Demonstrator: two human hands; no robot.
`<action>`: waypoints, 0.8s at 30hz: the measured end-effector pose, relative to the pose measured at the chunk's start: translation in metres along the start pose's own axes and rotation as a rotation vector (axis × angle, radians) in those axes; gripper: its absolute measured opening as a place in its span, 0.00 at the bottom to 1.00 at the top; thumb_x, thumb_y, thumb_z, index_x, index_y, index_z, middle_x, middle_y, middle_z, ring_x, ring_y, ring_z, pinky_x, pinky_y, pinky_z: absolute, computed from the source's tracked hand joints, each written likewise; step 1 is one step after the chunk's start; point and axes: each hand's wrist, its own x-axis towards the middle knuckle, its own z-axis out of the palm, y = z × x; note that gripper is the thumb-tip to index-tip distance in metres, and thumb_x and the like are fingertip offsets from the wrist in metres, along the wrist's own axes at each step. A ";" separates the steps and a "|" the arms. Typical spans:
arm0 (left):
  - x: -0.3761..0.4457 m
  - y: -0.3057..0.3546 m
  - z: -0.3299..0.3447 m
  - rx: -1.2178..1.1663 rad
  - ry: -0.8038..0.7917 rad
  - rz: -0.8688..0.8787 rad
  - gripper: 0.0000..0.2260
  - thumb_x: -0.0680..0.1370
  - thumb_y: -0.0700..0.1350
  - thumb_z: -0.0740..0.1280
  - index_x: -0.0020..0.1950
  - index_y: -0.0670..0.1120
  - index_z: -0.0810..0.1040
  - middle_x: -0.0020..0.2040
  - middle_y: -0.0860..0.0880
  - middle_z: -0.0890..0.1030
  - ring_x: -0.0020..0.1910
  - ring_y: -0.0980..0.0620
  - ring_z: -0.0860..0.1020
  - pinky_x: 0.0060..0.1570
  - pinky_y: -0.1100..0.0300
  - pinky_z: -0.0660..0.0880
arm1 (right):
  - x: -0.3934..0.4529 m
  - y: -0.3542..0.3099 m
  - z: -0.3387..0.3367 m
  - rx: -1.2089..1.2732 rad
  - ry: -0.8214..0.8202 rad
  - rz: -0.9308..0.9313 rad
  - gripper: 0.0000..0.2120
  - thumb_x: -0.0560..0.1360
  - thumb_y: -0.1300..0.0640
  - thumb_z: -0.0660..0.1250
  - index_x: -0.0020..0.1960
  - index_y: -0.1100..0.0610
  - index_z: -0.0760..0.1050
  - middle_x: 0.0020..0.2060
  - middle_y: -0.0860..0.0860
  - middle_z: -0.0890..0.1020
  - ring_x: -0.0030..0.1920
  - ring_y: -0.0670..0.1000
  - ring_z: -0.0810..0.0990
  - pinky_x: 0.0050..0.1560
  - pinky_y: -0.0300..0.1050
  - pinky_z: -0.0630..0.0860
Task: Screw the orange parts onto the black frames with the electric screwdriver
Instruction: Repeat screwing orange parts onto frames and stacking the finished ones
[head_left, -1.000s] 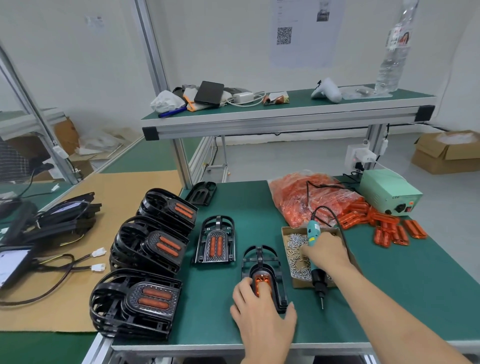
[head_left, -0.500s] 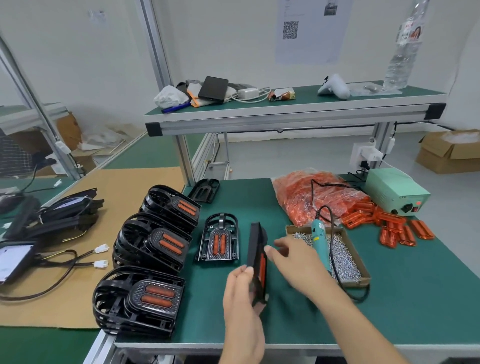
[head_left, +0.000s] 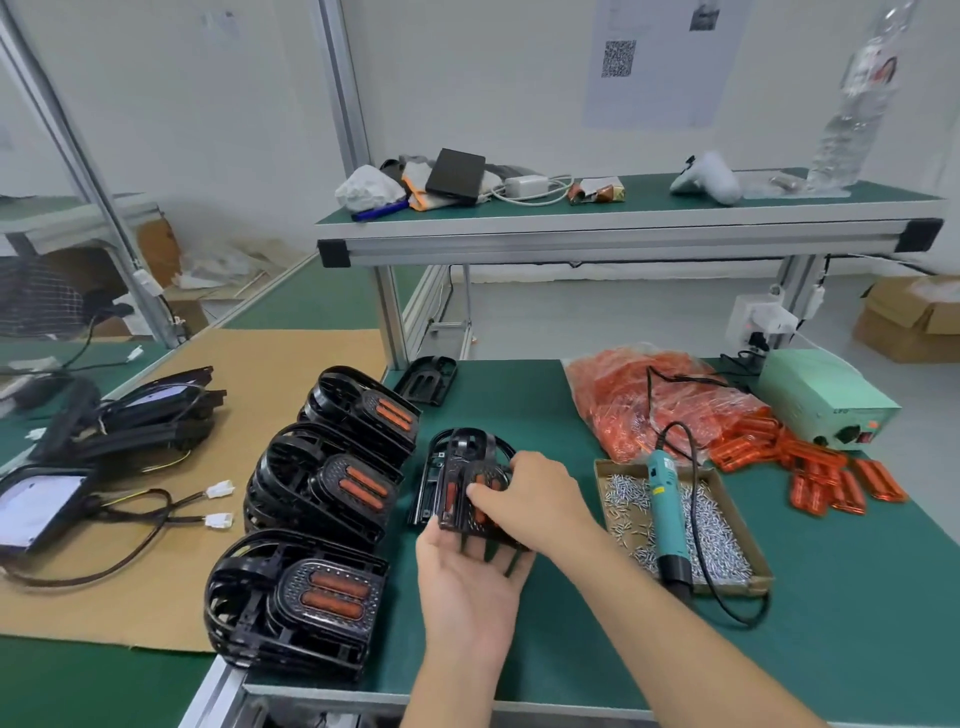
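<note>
A black frame (head_left: 457, 486) with orange parts in it is held above the green table, over another finished frame (head_left: 423, 480) that lies flat. My left hand (head_left: 467, 582) supports it from below, palm up, thumb at its left edge. My right hand (head_left: 535, 499) grips its right side from above with curled fingers. The teal electric screwdriver (head_left: 664, 506) lies untouched in the cardboard box of screws (head_left: 727, 551) to the right. A bag of orange parts (head_left: 623, 395) and loose orange parts (head_left: 826, 473) lie at the back right.
Three stacks of finished frames (head_left: 322, 486) line the table's left edge. An empty black frame (head_left: 428, 379) lies at the back by the post. A green power unit (head_left: 826, 400) stands at the far right, its cable looping over the bag. Cardboard with cables lies left.
My right hand put the screwdriver down in the screw box. Both hands lifted the frame, turned it from on edge to face up, and carried it left and away over the lying frame.
</note>
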 end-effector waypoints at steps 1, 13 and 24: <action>0.004 0.004 0.000 -0.002 0.005 0.000 0.22 0.81 0.59 0.61 0.68 0.49 0.79 0.65 0.42 0.82 0.64 0.36 0.79 0.62 0.38 0.76 | 0.004 -0.005 0.004 -0.017 0.000 -0.008 0.18 0.70 0.36 0.68 0.44 0.52 0.73 0.42 0.50 0.81 0.45 0.57 0.81 0.43 0.49 0.78; 0.038 0.036 0.014 0.272 0.374 0.062 0.23 0.87 0.56 0.55 0.53 0.36 0.75 0.47 0.36 0.83 0.47 0.42 0.82 0.50 0.47 0.79 | 0.043 -0.034 0.047 -0.179 0.160 -0.035 0.16 0.80 0.43 0.67 0.53 0.56 0.71 0.54 0.55 0.82 0.55 0.59 0.80 0.43 0.49 0.72; 0.019 0.017 -0.001 0.304 0.428 0.184 0.14 0.86 0.47 0.61 0.48 0.41 0.79 0.42 0.46 0.86 0.40 0.53 0.86 0.43 0.56 0.80 | 0.036 -0.026 0.066 -0.353 0.217 -0.096 0.20 0.80 0.41 0.67 0.61 0.56 0.74 0.58 0.56 0.80 0.59 0.59 0.80 0.53 0.51 0.75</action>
